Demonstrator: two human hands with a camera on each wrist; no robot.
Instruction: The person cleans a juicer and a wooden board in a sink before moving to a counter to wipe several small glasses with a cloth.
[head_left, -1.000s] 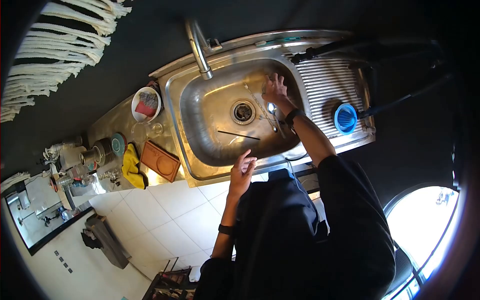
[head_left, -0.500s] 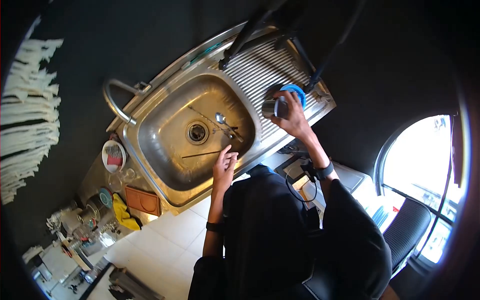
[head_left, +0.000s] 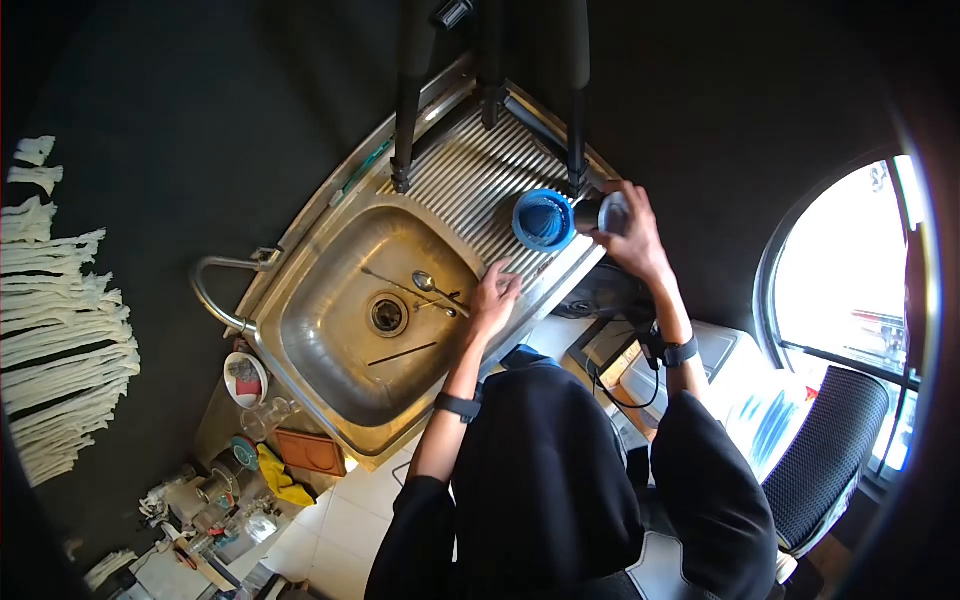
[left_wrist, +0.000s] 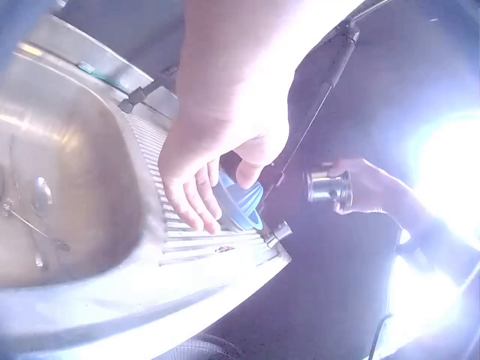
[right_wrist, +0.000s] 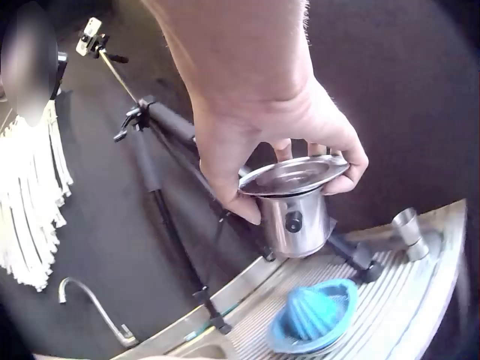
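In my right hand (head_left: 637, 240) is a small stainless-steel cup (right_wrist: 294, 225) with a wide flared rim and a dark round fitting on its side. Thumb and fingers grip it round the rim, above the ribbed drainboard's outer end in the right wrist view. A blue citrus juicer (head_left: 543, 222) with a ridged cone sits on the drainboard (head_left: 470, 160), just left of the cup in the head view. A steel jigger (right_wrist: 411, 235) stands at the board's corner. My left hand (head_left: 492, 300), fingers loosely bent and holding nothing, hovers by the sink's right front rim.
Inside the steel sink (head_left: 320, 340) lie a spoon (head_left: 424, 281), a dark straw-like stick (head_left: 402, 354) and thin bar tools. Black tripod legs (head_left: 409, 110) stand behind the drainboard. A curved tap (head_left: 205, 295) rises at the sink's left, near a white bowl (head_left: 246, 380) with scrubbers.
My right hand has come out of the sink and carried the cup right, past the juicer. My left hand has shifted right along the sink's front. The head view has swung right.
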